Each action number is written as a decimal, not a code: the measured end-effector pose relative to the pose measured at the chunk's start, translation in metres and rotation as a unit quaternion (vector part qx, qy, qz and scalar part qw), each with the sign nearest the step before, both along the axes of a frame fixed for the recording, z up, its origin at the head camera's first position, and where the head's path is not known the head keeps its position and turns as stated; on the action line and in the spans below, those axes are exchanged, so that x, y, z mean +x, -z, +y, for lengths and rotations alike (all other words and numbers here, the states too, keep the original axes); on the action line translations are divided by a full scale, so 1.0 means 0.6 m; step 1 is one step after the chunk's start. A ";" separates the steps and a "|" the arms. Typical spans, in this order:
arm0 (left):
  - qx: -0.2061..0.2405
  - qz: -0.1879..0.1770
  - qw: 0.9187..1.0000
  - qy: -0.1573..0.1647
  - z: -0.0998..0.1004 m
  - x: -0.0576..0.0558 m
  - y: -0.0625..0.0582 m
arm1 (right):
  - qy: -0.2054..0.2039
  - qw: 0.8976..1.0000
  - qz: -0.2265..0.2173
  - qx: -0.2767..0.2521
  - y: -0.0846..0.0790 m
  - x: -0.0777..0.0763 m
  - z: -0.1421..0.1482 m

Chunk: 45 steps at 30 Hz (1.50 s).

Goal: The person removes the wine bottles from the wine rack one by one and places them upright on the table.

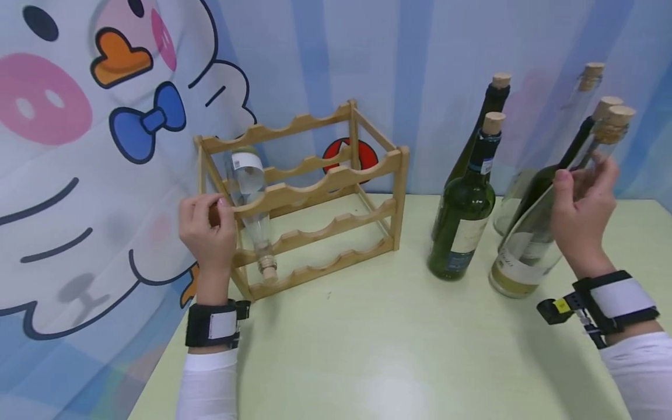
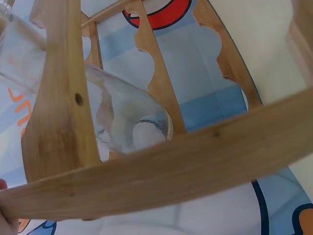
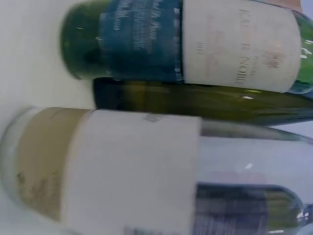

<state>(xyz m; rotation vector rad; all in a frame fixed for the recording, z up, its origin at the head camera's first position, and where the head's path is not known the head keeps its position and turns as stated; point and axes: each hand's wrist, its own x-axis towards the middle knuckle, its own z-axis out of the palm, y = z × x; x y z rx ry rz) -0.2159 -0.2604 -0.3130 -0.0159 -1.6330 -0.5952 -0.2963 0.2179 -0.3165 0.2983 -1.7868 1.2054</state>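
Observation:
My left hand (image 1: 207,227) grips the front left corner of a wooden wine rack (image 1: 320,192). In the rack's left end lies a clear glass bottle (image 1: 257,224), its cork toward the front and its white-labelled base at the back. At the right, my right hand (image 1: 585,216) holds a clear, corked wine bottle (image 1: 530,256) by its upper part, fingers below the cork. That bottle leans to the right in the head view; whether its base touches the table I cannot tell. Its pale label (image 3: 132,166) fills much of the right wrist view.
Beside the held bottle stands a green wine bottle (image 1: 462,216), with another dark bottle (image 1: 490,108) behind it. A dark bottle (image 1: 541,181) and a clear bottle (image 1: 511,210) stand behind the held one. A patterned curtain (image 1: 446,46) hangs along the table's (image 1: 367,350) back and left.

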 end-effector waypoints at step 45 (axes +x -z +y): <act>0.000 0.053 0.999 0.011 -0.004 -0.003 0.006 | -0.202 0.813 0.006 0.546 0.060 0.076 -0.561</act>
